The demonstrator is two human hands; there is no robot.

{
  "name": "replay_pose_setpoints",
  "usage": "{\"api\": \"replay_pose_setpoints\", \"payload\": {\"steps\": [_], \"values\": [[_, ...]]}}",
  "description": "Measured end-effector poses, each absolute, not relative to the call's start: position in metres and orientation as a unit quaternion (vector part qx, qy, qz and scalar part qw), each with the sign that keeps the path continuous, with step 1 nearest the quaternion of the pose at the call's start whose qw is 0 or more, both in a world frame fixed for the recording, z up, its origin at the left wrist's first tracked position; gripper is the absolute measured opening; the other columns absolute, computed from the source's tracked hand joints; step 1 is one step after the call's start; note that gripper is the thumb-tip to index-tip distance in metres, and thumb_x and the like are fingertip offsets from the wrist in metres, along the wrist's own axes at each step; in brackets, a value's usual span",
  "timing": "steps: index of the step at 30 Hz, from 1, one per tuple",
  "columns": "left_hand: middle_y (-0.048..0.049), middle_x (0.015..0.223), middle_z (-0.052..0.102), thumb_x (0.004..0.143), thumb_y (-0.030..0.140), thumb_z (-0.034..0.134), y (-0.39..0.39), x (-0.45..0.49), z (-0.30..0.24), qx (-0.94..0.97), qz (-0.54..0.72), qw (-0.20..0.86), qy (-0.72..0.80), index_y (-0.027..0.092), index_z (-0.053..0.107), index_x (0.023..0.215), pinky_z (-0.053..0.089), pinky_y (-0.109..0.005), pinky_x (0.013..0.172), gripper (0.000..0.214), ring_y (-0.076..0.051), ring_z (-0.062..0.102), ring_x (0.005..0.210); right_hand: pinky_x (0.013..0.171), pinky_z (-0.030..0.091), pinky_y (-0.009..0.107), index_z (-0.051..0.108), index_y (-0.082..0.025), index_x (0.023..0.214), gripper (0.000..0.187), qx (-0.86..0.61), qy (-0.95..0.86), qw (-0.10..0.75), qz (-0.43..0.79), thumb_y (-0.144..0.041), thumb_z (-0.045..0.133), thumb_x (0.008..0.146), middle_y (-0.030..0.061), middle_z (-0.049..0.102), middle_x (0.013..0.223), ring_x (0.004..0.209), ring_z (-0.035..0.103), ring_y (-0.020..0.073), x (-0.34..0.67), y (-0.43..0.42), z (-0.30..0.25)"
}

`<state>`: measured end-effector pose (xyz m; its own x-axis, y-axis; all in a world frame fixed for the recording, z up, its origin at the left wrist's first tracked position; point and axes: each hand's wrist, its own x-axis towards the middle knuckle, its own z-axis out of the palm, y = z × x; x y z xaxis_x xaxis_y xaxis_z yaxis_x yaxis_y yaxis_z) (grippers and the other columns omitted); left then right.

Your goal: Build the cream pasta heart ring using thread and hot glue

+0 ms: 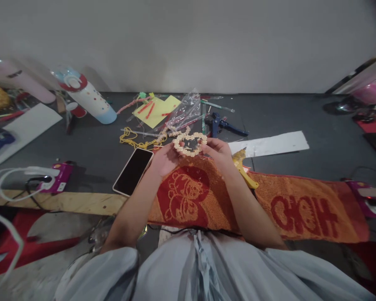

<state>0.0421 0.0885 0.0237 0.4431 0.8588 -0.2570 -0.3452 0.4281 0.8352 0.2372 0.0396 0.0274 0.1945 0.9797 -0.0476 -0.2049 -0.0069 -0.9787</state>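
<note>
A cream, heart-shaped loop of small beads (192,153) is held up over the near side of the table. My left hand (166,159) closes its fingers on the loop's left side. On the right side, my right hand (218,153) pinches it. Beneath both hands lies an orange and red towel (219,196). A phone (133,171) with a dark screen rests left of my left hand. Close to my right wrist is a yellow-handled tool (246,172), partly hidden by the arm.
Behind the loop are a clear plastic bag (188,108), yellow paper (155,110), yellow cord (130,140) and a blue plier-like tool (219,123). A white strip (272,144) lies right. Bottle (89,98) and purple power block (58,177) stand left.
</note>
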Motion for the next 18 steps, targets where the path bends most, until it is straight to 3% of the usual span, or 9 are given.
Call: {"api": "replay_pose_setpoints", "payload": {"steps": [6, 9, 18], "values": [[-0.0102, 0.084, 0.066, 0.076, 0.058, 0.064, 0.083, 0.034, 0.024, 0.428, 0.371, 0.754, 0.333, 0.022, 0.060, 0.073, 0.058, -0.048, 0.081, 0.037, -0.027, 0.068, 0.092, 0.062, 0.054, 0.031, 0.068, -0.023, 0.077, 0.044, -0.453, -0.399, 0.578, 0.550, -0.057, 0.086, 0.055, -0.0020, 0.067, 0.071, 0.058, 0.058, 0.0121, 0.234, 0.036, 0.030], [-0.0098, 0.078, 0.060, 0.076, 0.064, 0.060, 0.080, 0.037, 0.025, 0.462, 0.359, 0.745, 0.321, 0.023, 0.056, 0.071, 0.057, -0.052, 0.081, 0.042, -0.029, 0.066, 0.091, 0.062, 0.053, 0.031, 0.067, -0.024, 0.076, 0.043, -0.450, -0.400, 0.575, 0.553, -0.056, 0.087, 0.055, -0.0019, 0.067, 0.070, 0.058, 0.059, 0.0128, 0.234, 0.035, 0.029], [-0.0051, 0.068, 0.046, 0.072, 0.067, 0.066, 0.076, 0.047, 0.033, 0.453, 0.349, 0.763, 0.303, 0.024, 0.045, 0.066, 0.053, -0.045, 0.068, 0.048, -0.024, 0.059, 0.075, 0.062, 0.053, 0.030, 0.069, -0.024, 0.075, 0.036, -0.426, -0.396, 0.587, 0.564, -0.049, 0.088, 0.057, -0.0030, 0.066, 0.068, 0.057, 0.058, 0.0116, 0.234, 0.035, 0.027]]}}
